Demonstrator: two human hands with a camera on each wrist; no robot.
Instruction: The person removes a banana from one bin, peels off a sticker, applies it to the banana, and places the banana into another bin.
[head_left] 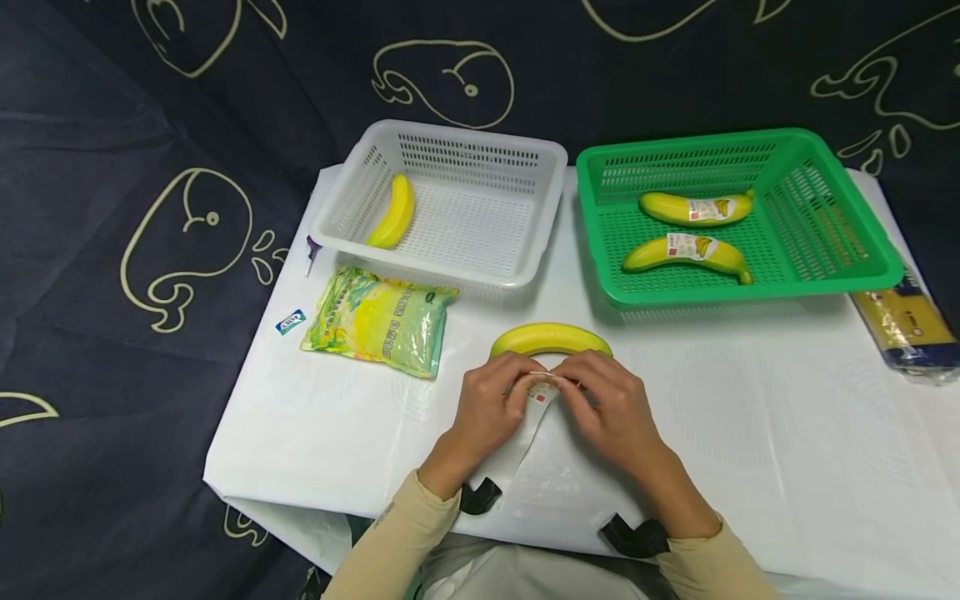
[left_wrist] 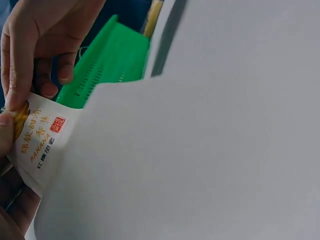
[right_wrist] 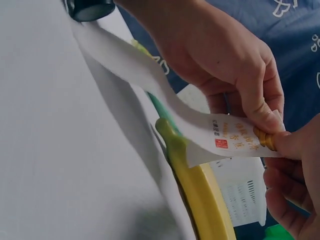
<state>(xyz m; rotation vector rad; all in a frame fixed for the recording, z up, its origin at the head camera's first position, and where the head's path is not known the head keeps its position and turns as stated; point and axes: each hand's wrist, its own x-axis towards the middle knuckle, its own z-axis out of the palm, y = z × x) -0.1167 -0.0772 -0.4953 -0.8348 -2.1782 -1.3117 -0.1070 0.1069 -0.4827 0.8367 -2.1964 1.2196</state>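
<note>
Both hands pinch the far end of a long white strip of banana labels near the front middle of the table. My left hand holds its end from the left, and my right hand meets it there, thumbs nearly touching. Orange lettering, a red square and a banana picture are printed on the label. The strip trails back toward my left wrist. Just beyond the fingers lies a yellow banana, without a visible label on the part that shows.
A white basket with one banana stands at the back left. Beside it, a green basket holds two labelled bananas. A yellow-green packet and a small blue-green wrapper lie left; a navy-and-yellow packet lies right.
</note>
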